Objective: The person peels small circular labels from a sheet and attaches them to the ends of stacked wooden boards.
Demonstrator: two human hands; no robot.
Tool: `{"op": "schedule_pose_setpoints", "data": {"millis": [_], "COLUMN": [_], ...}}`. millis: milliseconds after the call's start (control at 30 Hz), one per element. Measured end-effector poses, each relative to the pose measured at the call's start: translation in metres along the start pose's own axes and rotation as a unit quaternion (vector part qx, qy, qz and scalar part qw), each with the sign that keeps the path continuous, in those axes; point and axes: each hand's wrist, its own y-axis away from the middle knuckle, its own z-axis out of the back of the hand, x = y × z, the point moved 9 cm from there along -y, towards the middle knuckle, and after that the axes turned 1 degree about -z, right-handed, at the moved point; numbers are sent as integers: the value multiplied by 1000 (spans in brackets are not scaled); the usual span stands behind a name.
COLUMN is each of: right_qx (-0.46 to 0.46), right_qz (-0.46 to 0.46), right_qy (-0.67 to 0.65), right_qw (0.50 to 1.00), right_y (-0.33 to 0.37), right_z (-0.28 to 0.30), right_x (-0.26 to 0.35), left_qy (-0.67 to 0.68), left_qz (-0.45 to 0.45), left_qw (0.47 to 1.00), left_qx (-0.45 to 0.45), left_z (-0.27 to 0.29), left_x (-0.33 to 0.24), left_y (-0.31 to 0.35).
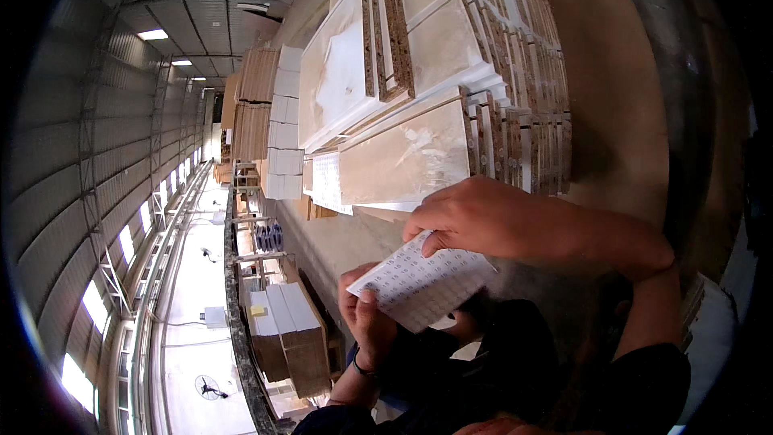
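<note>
A white sheet of small round stickers [419, 278], printed in rows, is held tilted in front of my body. At its left edge my left hand [366, 314] grips it, with the thumb on the printed face and the fingers behind. My right hand [463, 217] pinches the far edge between thumb and bent fingers; whether a single sticker is between them is too small to tell. Just beyond the hands stands a big stack of chipboard panels [411, 153] with white and tan faces. Another dotted white sheet [327, 181] lies against the stack's left side.
Further off stand piles of brown and white boards [283, 141]. At lower left, a stack of white-topped panels [286, 314] is beside a long dark rail [240, 338]. A wall fan [208, 387] and a brown floor [616, 97] are also visible.
</note>
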Motion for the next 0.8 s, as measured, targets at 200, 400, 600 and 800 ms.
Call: {"op": "schedule_pose_setpoints", "data": {"millis": [200, 400, 600, 800], "right_qx": [63, -35, -67, -130], "right_qz": [-27, 106, 146, 180], "right_qy": [38, 257, 271, 329], "right_qw": [997, 960, 949, 918], "right_y": [0, 1, 4, 6], "right_z": [-25, -31, -36, -37], "right_x": [-11, 25, 30, 37], "left_qy": [-17, -49, -90, -34], "left_qz": [194, 203, 179, 208], "left_qw": [979, 977, 980, 976], "left_qx": [55, 38, -3, -59], "left_z": [-20, -10, -3, -7], "left_x": [15, 22, 21, 20], "left_y": [13, 19, 18, 23]}}
